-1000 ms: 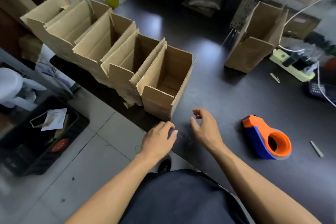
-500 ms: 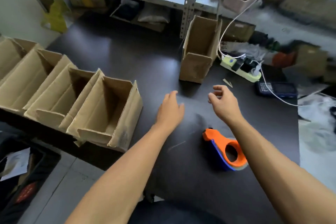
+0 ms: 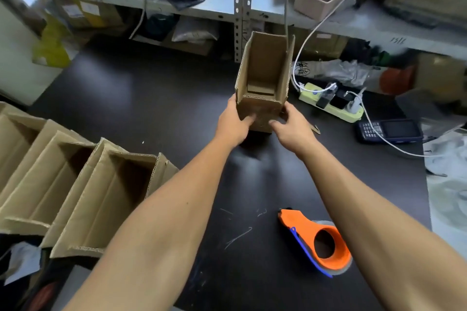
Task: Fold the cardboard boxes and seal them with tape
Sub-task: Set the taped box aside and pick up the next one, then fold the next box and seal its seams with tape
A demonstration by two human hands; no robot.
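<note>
Grasping item: left hand (image 3: 233, 125) and right hand (image 3: 290, 126), each clasped on a lower side of one cardboard box (image 3: 264, 83), thumbs across its near face. Box: plain brown corrugated board, tall and narrow, top open, standing at the far middle of the dark matte table (image 3: 151, 98). Step judged: picking up an unsealed box; next move calls for drawing it closer, folding the flaps flat, then reaching for tape. Tape dispenser (image 3: 319, 243): smooth orange plastic with blue edge, lying well apart, near right. Row of open boxes (image 3: 83, 192): same board, fluted edges, at left table edge.
</note>
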